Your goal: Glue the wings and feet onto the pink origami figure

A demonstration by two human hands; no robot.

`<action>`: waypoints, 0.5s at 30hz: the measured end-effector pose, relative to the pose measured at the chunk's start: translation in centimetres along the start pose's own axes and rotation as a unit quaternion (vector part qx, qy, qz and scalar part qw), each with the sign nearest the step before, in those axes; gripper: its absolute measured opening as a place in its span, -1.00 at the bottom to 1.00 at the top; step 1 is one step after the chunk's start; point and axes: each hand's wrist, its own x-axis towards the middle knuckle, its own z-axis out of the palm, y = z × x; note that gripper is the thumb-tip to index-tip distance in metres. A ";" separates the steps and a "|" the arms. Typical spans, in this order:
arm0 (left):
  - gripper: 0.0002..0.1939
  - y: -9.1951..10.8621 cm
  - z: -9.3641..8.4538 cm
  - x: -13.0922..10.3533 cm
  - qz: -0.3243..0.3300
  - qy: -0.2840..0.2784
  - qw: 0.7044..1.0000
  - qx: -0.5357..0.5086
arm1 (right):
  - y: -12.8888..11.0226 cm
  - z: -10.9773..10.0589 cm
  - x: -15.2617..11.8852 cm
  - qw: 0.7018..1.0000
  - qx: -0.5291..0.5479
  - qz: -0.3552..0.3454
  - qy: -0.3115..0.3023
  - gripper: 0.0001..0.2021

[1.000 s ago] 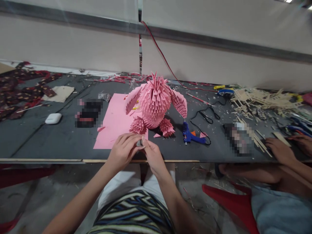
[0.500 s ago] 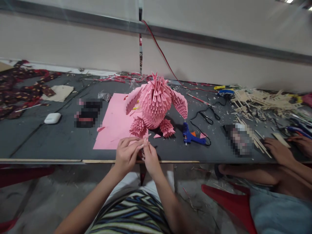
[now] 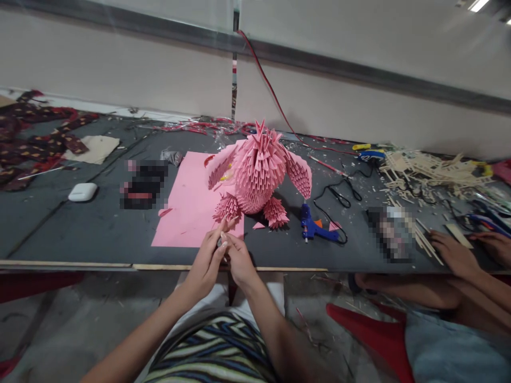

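Note:
My left hand (image 3: 208, 260) and my right hand (image 3: 240, 261) meet over the table's front edge, their fingertips pressed together. Both are closed; whatever lies between the fingers is hidden or too small to name. Just beyond them stands a pink folded-paper figure (image 3: 257, 175), built of many small pointed pieces, with two wings and two spiky feet. My left fingers come close to its left foot (image 3: 227, 206). A pink paper sheet (image 3: 179, 213) lies under part of the figure, on its left side. A small pink paper triangle (image 3: 259, 226) rests between the feet.
To the right is a blue hot glue gun (image 3: 313, 226) with a black cord. A co-worker's hand (image 3: 453, 252) rests near thin wooden sticks (image 3: 429, 242). A white earbud case (image 3: 82, 192) sits at left. A pile of wood scraps (image 3: 431, 167) lies at back right.
My joined hands have moved slightly left and down, away from the figure's feet. My left fingers now stretch further over my right. The view has shifted a little; the figure stands as before.

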 end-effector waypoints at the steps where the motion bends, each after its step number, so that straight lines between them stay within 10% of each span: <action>1: -0.44 0.1 0.3 -0.3 -0.023 0.011 1.000 -0.016 | 0.2 0.1 0.1 1.000 -0.005 -0.007 -0.003 -0.39; 5: -0.52 0.1 0.6 -0.7 -0.043 0.042 0.998 -0.025 | 0.9 0.0 0.1 0.996 -0.086 -0.027 -0.016 -0.38; 15: -0.64 -0.4 -1.0 0.4 0.190 0.058 0.967 0.161 | 0.9 -1.5 -1.5 0.968 -0.238 -0.077 0.004 -0.58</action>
